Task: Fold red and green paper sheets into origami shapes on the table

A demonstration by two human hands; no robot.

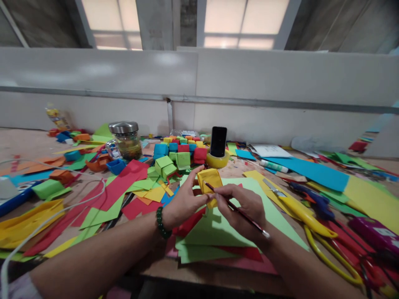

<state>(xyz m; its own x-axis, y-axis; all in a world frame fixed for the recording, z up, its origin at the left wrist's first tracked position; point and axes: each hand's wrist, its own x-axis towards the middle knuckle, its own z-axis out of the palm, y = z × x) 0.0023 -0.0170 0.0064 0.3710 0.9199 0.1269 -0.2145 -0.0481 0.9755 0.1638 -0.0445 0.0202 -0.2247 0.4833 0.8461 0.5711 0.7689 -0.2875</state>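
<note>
Left hand point(183, 201): gripped a yellow paper cube point(209, 179), held just above a green sheet point(218, 234). Right hand point(245, 207): pinched a thin brush point(241, 214), tip touching the cube's face. Behind: pile of coloured cubes point(181, 154); phone point(218, 141) stood upright in tape roll point(217, 162). Right: yellow cutter point(296, 207).

One black phone point(218, 141) stands in one yellow tape roll point(217, 162); left of the phone are one glass jar with metal lid point(126, 140) and more than ten small folded paper cubes point(179, 154), too crowded to count exactly. In front of the phone are one yellow paper box point(209, 179) and one thin dark brush point(249, 220); right of it, one white glue stick point(274, 167) and one yellow utility knife point(294, 206).
</note>
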